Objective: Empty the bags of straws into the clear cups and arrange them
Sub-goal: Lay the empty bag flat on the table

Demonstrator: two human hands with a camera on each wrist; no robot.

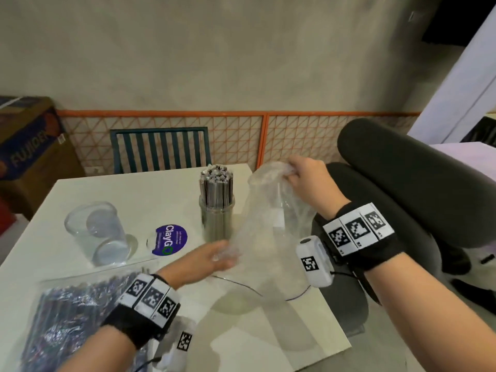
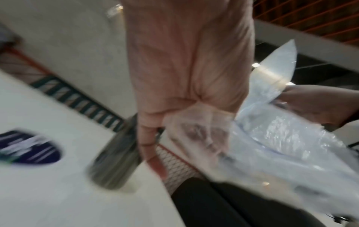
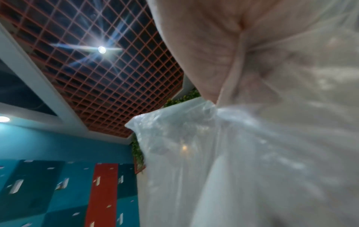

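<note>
**One bag emptied, one cup filled, one bag to go**

The right hand (image 1: 303, 178) is bunched tight on the top of an empty clear bag (image 1: 264, 210), holding it up over the far right part of the surface (image 1: 150, 189). The left hand (image 1: 206, 260) grips the bag's lower end, fingers curled into the film, low and just in front of the filled cup (image 1: 217, 220).

That cup stands upright, packed with wrapped straws (image 1: 217, 181) whose tops stick out well above its rim. The slack bag hangs just beside them. If it is pulled or swung leftward it may well catch the straw tops and tip the cup, which looks top-heavy.

Well to the left, the empty cup (image 1: 99, 233) lies on its side; it would have to be stood up before filling, and it could roll if bumped. Near the left forearm lies the full bag of straws (image 1: 67, 318), not yet opened as far as can be seen.
</note>
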